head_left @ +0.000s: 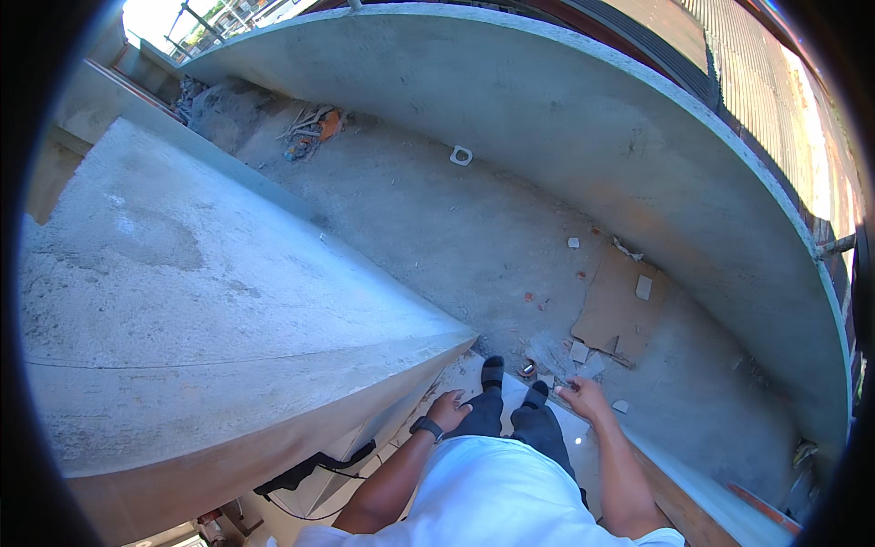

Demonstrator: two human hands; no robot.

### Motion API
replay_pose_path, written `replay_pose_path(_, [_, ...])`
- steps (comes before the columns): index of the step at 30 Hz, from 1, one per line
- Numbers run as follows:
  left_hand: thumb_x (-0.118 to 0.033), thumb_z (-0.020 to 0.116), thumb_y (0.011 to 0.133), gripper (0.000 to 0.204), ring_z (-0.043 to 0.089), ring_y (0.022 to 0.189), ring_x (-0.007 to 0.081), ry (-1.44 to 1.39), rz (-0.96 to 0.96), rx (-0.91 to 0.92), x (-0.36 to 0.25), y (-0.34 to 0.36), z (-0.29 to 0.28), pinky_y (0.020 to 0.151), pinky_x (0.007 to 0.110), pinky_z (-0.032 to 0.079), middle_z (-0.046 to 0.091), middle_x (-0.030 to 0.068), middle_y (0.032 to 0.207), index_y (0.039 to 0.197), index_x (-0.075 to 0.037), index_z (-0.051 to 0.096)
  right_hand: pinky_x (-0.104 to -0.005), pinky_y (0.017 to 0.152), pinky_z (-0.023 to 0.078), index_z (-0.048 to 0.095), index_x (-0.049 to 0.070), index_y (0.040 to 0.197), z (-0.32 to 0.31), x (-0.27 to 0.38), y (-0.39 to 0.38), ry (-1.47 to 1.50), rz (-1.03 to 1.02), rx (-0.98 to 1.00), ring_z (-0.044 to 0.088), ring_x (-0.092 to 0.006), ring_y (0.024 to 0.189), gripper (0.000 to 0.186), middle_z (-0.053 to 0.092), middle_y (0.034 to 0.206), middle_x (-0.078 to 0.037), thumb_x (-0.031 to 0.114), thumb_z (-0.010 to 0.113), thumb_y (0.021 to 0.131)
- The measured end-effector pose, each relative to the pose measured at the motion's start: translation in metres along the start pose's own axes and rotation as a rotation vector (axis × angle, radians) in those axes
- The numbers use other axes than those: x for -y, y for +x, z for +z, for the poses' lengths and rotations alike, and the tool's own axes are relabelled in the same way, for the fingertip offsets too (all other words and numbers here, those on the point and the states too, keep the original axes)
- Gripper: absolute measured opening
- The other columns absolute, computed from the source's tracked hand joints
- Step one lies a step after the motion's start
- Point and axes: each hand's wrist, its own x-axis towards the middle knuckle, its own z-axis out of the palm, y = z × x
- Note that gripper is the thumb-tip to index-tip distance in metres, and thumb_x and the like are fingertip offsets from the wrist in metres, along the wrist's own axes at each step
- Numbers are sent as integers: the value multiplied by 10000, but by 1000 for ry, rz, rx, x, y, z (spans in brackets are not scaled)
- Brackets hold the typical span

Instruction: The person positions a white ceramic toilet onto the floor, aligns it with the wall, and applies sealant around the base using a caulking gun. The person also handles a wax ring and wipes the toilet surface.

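Note:
My left hand (447,410), with a dark watch on the wrist, hangs over my dark trouser leg with its fingers loosely bent and apart, holding nothing. My right hand (583,398) is out over the right leg with its fingers curled; whether anything small is in them is too small to tell. Below them my feet in dark footwear (492,372) stand on pale tiles (569,428) at the edge of a dusty concrete floor (437,237). A small round object (526,368) and broken pale pieces (580,352) lie just beyond my feet.
A plastered ledge (182,301) fills the left side. A curved parapet (547,91) bounds the floor. A cardboard sheet (611,301), a pale ring (460,156) and a debris pile (314,128) lie on the floor. Black cloth and cables (310,469) are below the ledge.

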Motion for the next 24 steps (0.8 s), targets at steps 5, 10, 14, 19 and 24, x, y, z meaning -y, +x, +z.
replay_pose_path(5, [-187,709,841,457,685,878,243,-57,89,-58,-22,8,1,826,341,527,703,149,990,1255,-23,606,-383,952,488,610,1,1269,-68,104,-69,652,-350,132,629,-266,1095,495,661,1177,-180,342,664,914])
replay_pose_path(10, [-156,718,830,368,666,719,160,-1,126,48,-62,29,4,722,304,526,706,76,779,1171,-28,664,-436,1017,468,658,11,1190,-77,56,-31,1214,40,311,619,-301,1150,363,659,1200,-166,255,656,921])
replay_pose_path(14, [-133,745,797,393,667,768,176,-22,108,110,-76,59,7,749,307,526,704,97,830,1165,-23,663,-408,852,535,746,24,949,-12,-46,-41,113,-55,-219,699,-307,901,304,712,994,-191,282,719,791])
replay_pose_path(19, [-82,743,787,384,683,843,227,492,700,-196,-77,91,14,795,371,560,692,157,1019,1143,24,644,-385,803,534,750,44,915,54,-176,-101,467,553,-290,700,-299,857,320,719,877,-176,327,753,763])
replay_pose_path(24, [-91,692,873,197,668,664,197,-30,74,225,-110,117,21,619,333,564,694,147,895,1004,51,653,-377,705,536,740,47,787,128,-264,-163,323,587,-391,699,-284,741,356,715,742,-127,402,734,789])
